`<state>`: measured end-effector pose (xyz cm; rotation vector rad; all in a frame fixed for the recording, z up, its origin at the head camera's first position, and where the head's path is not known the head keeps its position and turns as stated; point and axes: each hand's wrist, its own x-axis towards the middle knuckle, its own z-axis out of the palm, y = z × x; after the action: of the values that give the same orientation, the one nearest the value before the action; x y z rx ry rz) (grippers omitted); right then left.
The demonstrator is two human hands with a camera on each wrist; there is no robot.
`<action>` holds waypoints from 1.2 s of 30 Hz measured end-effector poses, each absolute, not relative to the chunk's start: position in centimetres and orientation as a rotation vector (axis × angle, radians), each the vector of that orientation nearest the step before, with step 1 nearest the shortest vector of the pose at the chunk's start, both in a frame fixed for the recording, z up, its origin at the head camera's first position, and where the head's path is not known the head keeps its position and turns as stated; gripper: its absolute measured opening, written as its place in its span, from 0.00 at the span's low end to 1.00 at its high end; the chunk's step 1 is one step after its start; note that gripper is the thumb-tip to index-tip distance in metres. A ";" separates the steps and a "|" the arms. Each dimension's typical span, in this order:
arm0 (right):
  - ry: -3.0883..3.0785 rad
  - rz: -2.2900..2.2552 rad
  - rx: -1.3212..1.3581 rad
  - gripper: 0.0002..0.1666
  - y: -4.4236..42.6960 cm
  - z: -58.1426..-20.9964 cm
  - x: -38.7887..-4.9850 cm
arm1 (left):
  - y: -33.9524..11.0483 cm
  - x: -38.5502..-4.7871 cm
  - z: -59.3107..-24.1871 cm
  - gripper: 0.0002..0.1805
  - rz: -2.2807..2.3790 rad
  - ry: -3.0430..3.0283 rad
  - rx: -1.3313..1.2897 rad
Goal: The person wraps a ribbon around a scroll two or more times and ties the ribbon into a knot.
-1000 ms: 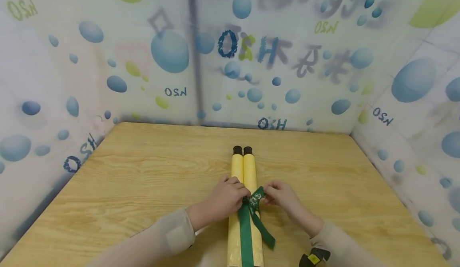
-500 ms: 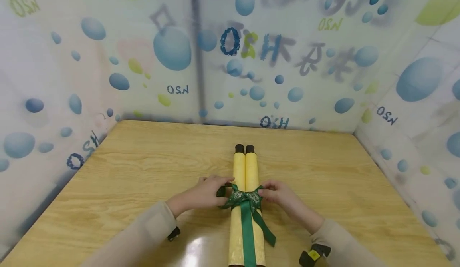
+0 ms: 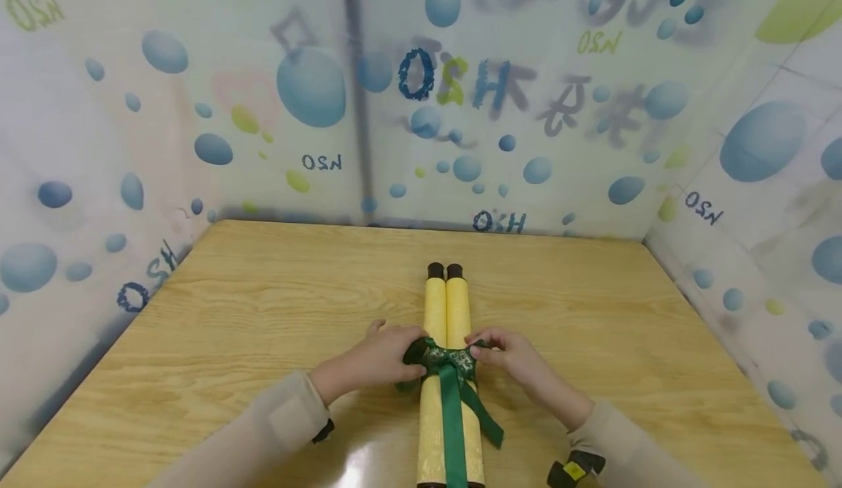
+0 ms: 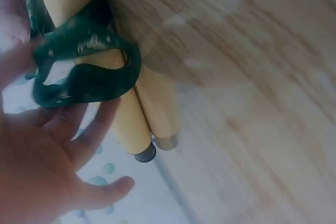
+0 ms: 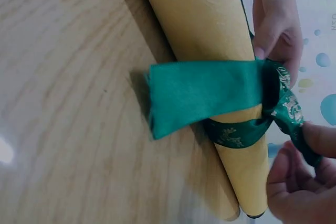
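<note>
Two yellow scrolls (image 3: 435,309) with black end knobs lie side by side, pointing away from me. A green ribbon (image 3: 452,408) with pale print is tied round both in a bow, its two tails running toward me. My left hand (image 3: 368,360) holds the bow's left loop (image 4: 100,86) between thumb and fingers; the left wrist view shows the loop spread wide, with one finger standing free. On the other side, my right hand (image 3: 509,356) pinches the right loop (image 5: 294,116) between thumb and forefinger. One broad tail (image 5: 202,93) hangs over the scroll in the right wrist view.
Beneath everything is a wood-grain table (image 3: 296,283). A pale curtain-like wall (image 3: 263,166) with blue and green bubble prints rises behind it and at both sides. A black strap with a yellow patch (image 3: 575,467) sits by the right sleeve.
My left hand has moved from the knot out to the bow's left loop, which it now holds. The right hand stays on the right loop. The scrolls have barely shifted.
</note>
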<state>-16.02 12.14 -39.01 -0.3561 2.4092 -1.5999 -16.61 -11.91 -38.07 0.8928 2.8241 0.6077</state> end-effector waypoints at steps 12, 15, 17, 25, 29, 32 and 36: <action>2.553 -1.679 -0.214 0.12 12.2 -39.0 -15.8 | -12.3 -16.9 -37.9 0.08 0.829 2.676 0.961; 2.524 -1.737 -0.166 0.11 12.6 -39.2 -15.5 | -12.6 -16.9 -38.0 0.08 0.881 2.662 0.900; 2.454 -1.793 -0.182 0.11 13.0 -39.3 -15.4 | -12.8 -16.9 -38.0 0.09 0.914 2.650 0.879; 2.312 -1.742 -0.307 0.18 13.9 -39.5 -15.2 | -13.0 -16.9 -37.6 0.13 0.894 2.576 0.912; 2.372 -1.658 -0.305 0.13 14.1 -39.1 -14.7 | -13.7 -16.9 -37.6 0.11 0.920 2.499 0.964; 2.353 -1.661 -0.263 0.12 14.3 -39.1 -14.4 | -14.4 -16.9 -37.6 0.11 0.952 2.470 0.973; 2.298 -1.685 -0.208 0.14 14.7 -39.3 -14.0 | -15.3 -17.0 -37.5 0.15 0.996 2.461 0.910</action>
<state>-14.05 14.67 -39.28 -0.2079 2.2977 -1.6851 -16.98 -15.30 -37.55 0.9105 2.4609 0.9956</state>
